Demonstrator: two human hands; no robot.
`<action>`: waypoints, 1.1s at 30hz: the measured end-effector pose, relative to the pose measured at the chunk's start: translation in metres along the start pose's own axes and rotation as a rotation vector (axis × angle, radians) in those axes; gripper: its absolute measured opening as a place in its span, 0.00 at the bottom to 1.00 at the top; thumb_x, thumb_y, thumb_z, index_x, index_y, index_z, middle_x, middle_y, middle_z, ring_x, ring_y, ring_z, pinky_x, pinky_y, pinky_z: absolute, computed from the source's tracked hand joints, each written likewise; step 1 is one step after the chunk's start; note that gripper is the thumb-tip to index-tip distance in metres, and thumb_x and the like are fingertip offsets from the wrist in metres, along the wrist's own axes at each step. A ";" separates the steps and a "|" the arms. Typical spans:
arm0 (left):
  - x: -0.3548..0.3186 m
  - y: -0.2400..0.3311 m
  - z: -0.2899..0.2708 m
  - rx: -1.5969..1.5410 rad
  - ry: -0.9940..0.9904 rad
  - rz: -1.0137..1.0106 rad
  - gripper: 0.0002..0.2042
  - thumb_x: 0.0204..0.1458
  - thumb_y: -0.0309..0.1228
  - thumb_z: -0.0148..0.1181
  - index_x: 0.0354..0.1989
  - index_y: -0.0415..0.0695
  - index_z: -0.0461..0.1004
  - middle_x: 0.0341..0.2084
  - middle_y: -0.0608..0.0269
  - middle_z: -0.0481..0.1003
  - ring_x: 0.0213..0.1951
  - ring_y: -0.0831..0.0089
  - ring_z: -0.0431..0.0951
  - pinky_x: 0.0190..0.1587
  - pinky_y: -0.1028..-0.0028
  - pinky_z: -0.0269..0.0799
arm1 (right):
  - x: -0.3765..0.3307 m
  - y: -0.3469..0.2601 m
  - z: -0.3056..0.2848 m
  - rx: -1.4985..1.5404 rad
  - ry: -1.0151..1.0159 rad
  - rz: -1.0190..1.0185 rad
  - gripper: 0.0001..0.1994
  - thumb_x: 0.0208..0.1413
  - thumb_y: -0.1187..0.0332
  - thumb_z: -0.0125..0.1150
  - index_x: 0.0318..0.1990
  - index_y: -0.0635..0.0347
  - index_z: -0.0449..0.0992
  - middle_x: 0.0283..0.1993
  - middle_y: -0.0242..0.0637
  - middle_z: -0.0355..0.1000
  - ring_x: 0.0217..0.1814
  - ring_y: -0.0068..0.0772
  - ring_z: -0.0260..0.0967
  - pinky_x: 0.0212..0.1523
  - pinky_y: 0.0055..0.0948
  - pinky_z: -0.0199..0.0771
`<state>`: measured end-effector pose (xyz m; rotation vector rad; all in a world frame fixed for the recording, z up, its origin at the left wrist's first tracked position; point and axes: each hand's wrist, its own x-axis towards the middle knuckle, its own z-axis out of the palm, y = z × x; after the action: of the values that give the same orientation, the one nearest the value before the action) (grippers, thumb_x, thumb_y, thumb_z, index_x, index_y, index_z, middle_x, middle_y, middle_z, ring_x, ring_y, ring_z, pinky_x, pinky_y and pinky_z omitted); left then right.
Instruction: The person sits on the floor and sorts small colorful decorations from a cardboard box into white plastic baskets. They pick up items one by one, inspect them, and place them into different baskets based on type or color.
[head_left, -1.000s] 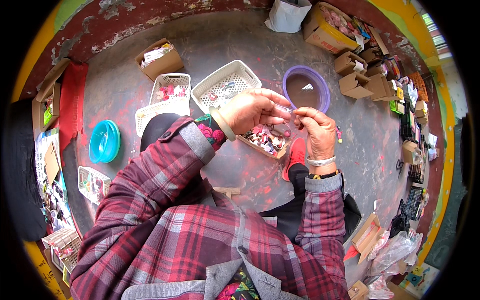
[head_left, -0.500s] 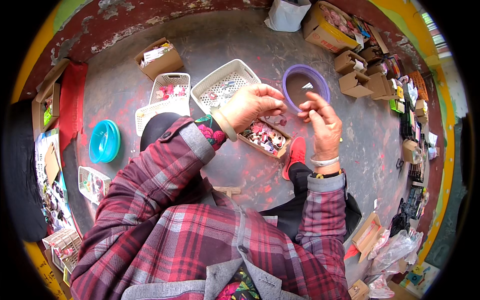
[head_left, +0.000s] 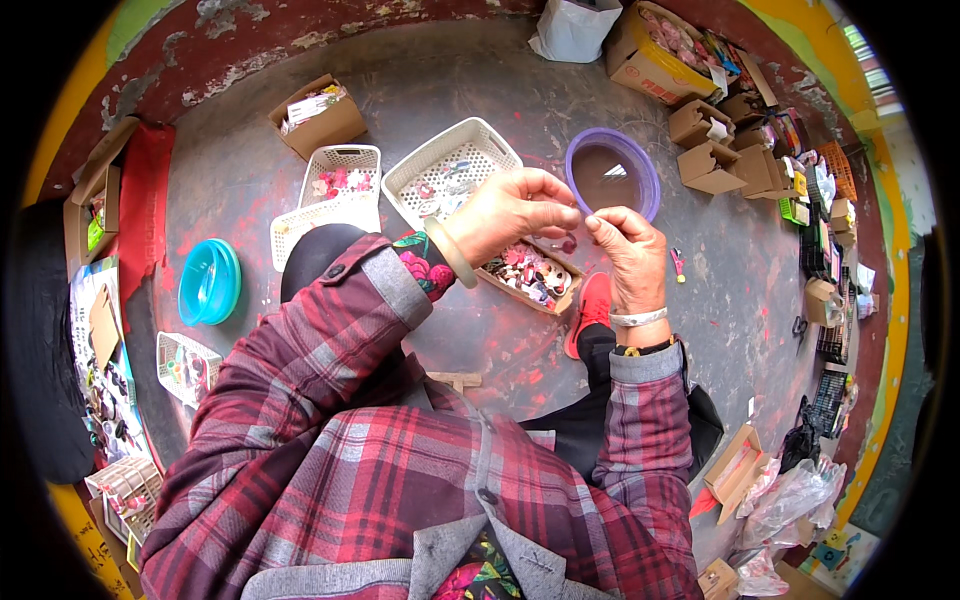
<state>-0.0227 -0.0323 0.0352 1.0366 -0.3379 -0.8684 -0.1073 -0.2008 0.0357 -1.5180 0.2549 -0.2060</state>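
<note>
My left hand (head_left: 512,215) is raised over the floor, thumb and fingers pinched together; what they hold is too small to make out. Just right of it, my right hand (head_left: 634,258) also has thumb and forefinger pressed together, the fingertips almost meeting those of the left. Between them any held piece cannot be made out. Under the left fingers shows a small dark red piece (head_left: 566,243); whether it hangs from the hand is unclear. Below lies a shallow cardboard box (head_left: 545,308) of small mixed pink, white and dark pieces, partly hidden by my left hand.
A purple basin (head_left: 652,192) stands beyond my hands. White perforated baskets (head_left: 400,182) sit at left, near teal basins (head_left: 208,282). A small pink item (head_left: 678,266) lies on the floor at right. Cardboard boxes (head_left: 710,168) line the right wall. My red shoe (head_left: 594,310) is below the hands.
My right hand has moved left to the left hand, and its spread fingers have closed into a pinch. The pink item on the floor is now uncovered. My left hand has barely moved.
</note>
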 end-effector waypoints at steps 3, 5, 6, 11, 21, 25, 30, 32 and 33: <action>-0.003 0.001 0.001 0.033 -0.035 -0.002 0.08 0.48 0.25 0.58 0.35 0.36 0.73 0.29 0.61 0.75 0.35 0.75 0.76 0.39 0.78 0.72 | -0.001 -0.004 0.005 -0.165 -0.007 -0.103 0.03 0.45 0.75 0.63 0.28 0.65 0.76 0.28 0.27 0.70 0.30 0.16 0.63 0.32 0.16 0.63; -0.003 0.000 0.001 0.109 -0.021 0.001 0.06 0.48 0.25 0.59 0.33 0.36 0.74 0.28 0.62 0.76 0.32 0.77 0.75 0.37 0.79 0.72 | -0.002 -0.004 0.006 -0.173 -0.022 -0.134 0.03 0.45 0.76 0.63 0.28 0.65 0.76 0.28 0.28 0.70 0.30 0.16 0.63 0.32 0.16 0.63; -0.003 0.000 0.001 0.147 -0.013 0.003 0.06 0.47 0.25 0.59 0.32 0.37 0.74 0.27 0.63 0.76 0.31 0.78 0.75 0.35 0.79 0.72 | -0.003 -0.004 0.006 -0.176 -0.030 -0.150 0.03 0.45 0.76 0.63 0.27 0.65 0.76 0.28 0.28 0.69 0.30 0.17 0.63 0.32 0.17 0.63; -0.006 0.006 0.002 0.194 0.022 -0.023 0.05 0.47 0.27 0.60 0.29 0.39 0.76 0.23 0.66 0.75 0.24 0.84 0.72 0.25 0.83 0.67 | -0.002 -0.006 0.002 -0.215 -0.091 -0.218 0.03 0.45 0.76 0.62 0.27 0.65 0.76 0.28 0.30 0.69 0.31 0.19 0.64 0.32 0.18 0.63; -0.004 0.009 -0.007 0.361 0.105 0.056 0.06 0.45 0.28 0.61 0.28 0.38 0.76 0.21 0.66 0.76 0.24 0.82 0.73 0.25 0.81 0.67 | -0.002 -0.014 -0.005 -0.155 -0.092 -0.140 0.04 0.48 0.74 0.60 0.29 0.66 0.76 0.30 0.32 0.72 0.34 0.19 0.67 0.36 0.18 0.66; -0.004 0.003 -0.008 0.518 0.067 0.152 0.04 0.46 0.27 0.60 0.28 0.39 0.76 0.22 0.69 0.75 0.26 0.85 0.71 0.28 0.83 0.66 | -0.005 -0.020 0.007 -0.121 -0.063 -0.047 0.03 0.48 0.75 0.60 0.30 0.66 0.76 0.30 0.30 0.72 0.32 0.17 0.66 0.33 0.16 0.66; -0.005 0.011 -0.013 0.658 0.026 0.254 0.04 0.47 0.25 0.59 0.28 0.38 0.75 0.22 0.68 0.74 0.28 0.83 0.71 0.33 0.81 0.68 | -0.003 -0.012 0.001 -0.260 -0.111 -0.124 0.03 0.47 0.77 0.60 0.30 0.66 0.76 0.27 0.28 0.71 0.30 0.16 0.66 0.31 0.16 0.66; -0.005 0.017 -0.020 0.630 0.052 0.265 0.04 0.47 0.25 0.58 0.28 0.37 0.75 0.22 0.69 0.74 0.28 0.83 0.71 0.33 0.81 0.68 | -0.003 -0.014 -0.001 -0.247 -0.086 -0.139 0.03 0.48 0.76 0.59 0.30 0.67 0.76 0.26 0.28 0.71 0.28 0.15 0.65 0.31 0.16 0.66; -0.005 0.019 -0.026 0.667 0.114 0.304 0.03 0.47 0.25 0.58 0.28 0.38 0.75 0.22 0.69 0.74 0.27 0.83 0.71 0.32 0.82 0.67 | -0.002 -0.013 -0.005 -0.258 -0.060 -0.118 0.03 0.48 0.75 0.59 0.30 0.67 0.76 0.26 0.28 0.71 0.28 0.16 0.66 0.31 0.16 0.66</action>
<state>-0.0009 -0.0081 0.0391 1.5910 -0.6962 -0.4159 -0.1105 -0.2057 0.0483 -1.7943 0.1475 -0.2276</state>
